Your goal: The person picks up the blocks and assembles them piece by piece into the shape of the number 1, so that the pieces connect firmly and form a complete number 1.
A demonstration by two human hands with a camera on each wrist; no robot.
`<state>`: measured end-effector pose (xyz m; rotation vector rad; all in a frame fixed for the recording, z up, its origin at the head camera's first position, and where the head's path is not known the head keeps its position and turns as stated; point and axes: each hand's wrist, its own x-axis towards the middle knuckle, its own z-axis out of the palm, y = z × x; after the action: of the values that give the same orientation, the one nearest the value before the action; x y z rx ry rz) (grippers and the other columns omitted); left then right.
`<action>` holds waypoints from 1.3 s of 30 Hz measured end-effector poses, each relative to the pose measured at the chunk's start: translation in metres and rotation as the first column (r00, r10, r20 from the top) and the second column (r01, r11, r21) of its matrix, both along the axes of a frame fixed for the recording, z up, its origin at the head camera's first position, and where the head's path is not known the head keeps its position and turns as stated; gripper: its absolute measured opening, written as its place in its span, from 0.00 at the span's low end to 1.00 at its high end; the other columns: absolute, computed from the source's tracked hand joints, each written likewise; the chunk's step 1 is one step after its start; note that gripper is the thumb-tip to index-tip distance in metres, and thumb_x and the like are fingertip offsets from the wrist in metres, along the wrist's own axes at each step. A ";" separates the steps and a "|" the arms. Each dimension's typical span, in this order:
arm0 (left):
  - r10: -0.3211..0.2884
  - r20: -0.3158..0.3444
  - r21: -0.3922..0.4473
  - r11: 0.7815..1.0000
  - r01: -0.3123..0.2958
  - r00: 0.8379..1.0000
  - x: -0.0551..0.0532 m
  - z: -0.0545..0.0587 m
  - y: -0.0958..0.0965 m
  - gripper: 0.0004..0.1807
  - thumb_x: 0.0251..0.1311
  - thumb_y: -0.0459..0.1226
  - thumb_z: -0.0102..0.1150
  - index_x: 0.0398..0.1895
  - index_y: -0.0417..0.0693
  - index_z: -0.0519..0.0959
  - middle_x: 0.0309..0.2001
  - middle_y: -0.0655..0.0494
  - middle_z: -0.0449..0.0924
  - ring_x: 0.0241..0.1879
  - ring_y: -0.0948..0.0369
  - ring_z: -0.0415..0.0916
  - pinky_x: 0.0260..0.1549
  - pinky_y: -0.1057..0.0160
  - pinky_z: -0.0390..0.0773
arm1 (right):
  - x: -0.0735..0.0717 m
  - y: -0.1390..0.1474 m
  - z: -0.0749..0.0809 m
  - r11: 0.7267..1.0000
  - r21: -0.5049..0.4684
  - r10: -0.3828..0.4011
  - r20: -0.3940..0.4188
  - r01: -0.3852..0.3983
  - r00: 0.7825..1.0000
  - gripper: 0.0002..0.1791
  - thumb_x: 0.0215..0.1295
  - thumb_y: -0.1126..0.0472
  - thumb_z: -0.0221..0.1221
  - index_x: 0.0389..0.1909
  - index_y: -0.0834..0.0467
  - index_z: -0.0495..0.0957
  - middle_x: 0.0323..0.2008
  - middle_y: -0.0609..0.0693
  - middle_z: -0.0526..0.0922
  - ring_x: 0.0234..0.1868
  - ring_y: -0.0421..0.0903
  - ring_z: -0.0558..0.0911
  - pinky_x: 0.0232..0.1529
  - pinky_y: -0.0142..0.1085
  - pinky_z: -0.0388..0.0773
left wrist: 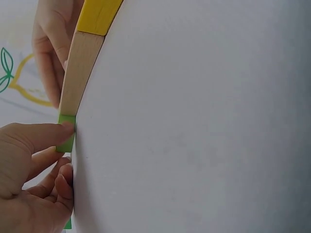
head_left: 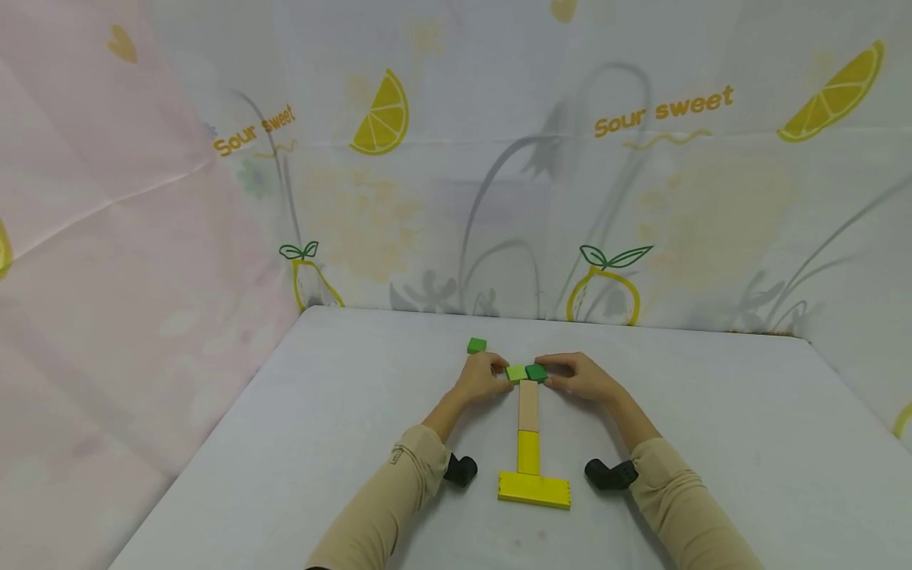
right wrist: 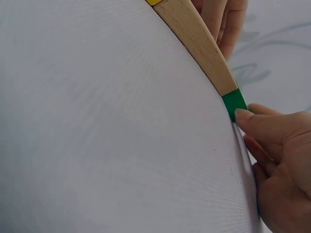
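My left hand point(head_left: 480, 378) pinches a light green block point(head_left: 516, 372) between thumb and fingers, as the left wrist view shows with the thumb point(left wrist: 48, 135) on its face. From the other side my right hand point(head_left: 584, 377) pinches a dark green block point(head_left: 537, 372), its thumb point(right wrist: 255, 124) at the block's edge. The two green blocks lie side by side at the far end of a plain wooden block point(head_left: 529, 405). Nearer me, a yellow block point(head_left: 529, 453) continues the line down to a wider yellow block point(head_left: 534, 489) laid crosswise.
Another green block point(head_left: 476, 345) lies just beyond my left hand. The white table point(head_left: 285, 475) ends at a patterned cloth backdrop point(head_left: 456, 198). Black wrist mounts point(head_left: 461, 471) stick out inward from both sleeves, on either side of the yellow blocks.
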<state>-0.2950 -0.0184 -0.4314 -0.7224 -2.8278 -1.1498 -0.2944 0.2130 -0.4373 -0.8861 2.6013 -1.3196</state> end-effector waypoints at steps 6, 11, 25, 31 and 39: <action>0.005 0.010 -0.005 1.000 -0.005 1.000 -0.001 -0.001 0.002 0.19 0.47 0.33 0.68 0.43 0.32 0.80 0.38 0.45 0.81 0.39 0.55 0.75 0.40 0.64 0.75 | 0.000 -0.001 0.000 1.000 0.009 -0.004 -0.003 0.004 1.000 0.22 0.61 0.67 0.59 0.55 0.71 0.73 0.55 0.67 0.75 0.60 0.65 0.69 0.60 0.58 0.61; 0.002 -0.001 0.005 1.000 -0.002 1.000 -0.001 -0.001 0.002 0.18 0.47 0.32 0.68 0.43 0.32 0.80 0.38 0.44 0.81 0.39 0.54 0.76 0.40 0.63 0.75 | 0.000 0.000 0.000 1.000 0.003 -0.004 0.003 0.004 1.000 0.22 0.61 0.67 0.59 0.55 0.71 0.73 0.55 0.66 0.75 0.60 0.64 0.69 0.60 0.58 0.61; 0.010 -0.018 0.012 1.000 -0.010 1.000 0.000 -0.001 0.003 0.17 0.47 0.32 0.69 0.42 0.33 0.81 0.37 0.44 0.81 0.39 0.53 0.76 0.39 0.62 0.76 | -0.001 0.001 -0.002 1.000 -0.018 0.002 0.015 -0.002 1.000 0.22 0.61 0.68 0.59 0.55 0.71 0.73 0.55 0.67 0.75 0.60 0.64 0.69 0.61 0.58 0.61; 0.013 -0.012 0.009 1.000 -0.013 1.000 0.001 0.000 0.003 0.18 0.47 0.33 0.69 0.42 0.33 0.81 0.37 0.44 0.81 0.39 0.53 0.76 0.40 0.62 0.75 | 0.000 0.000 0.000 1.000 -0.018 0.004 0.009 -0.004 1.000 0.22 0.61 0.68 0.59 0.55 0.71 0.73 0.55 0.67 0.75 0.60 0.64 0.69 0.60 0.58 0.61; 0.021 -0.015 0.005 1.000 -0.021 1.000 0.000 -0.002 0.004 0.18 0.47 0.33 0.69 0.43 0.33 0.80 0.36 0.45 0.81 0.37 0.55 0.75 0.38 0.65 0.74 | 0.000 0.000 0.000 1.000 -0.017 0.006 0.014 -0.006 1.000 0.22 0.60 0.69 0.59 0.55 0.72 0.72 0.55 0.68 0.74 0.60 0.65 0.69 0.60 0.58 0.61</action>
<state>-0.2947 -0.0145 -0.4329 -0.6957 -2.8126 -1.1431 -0.2943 0.2135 -0.4372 -0.8829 2.5791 -1.3431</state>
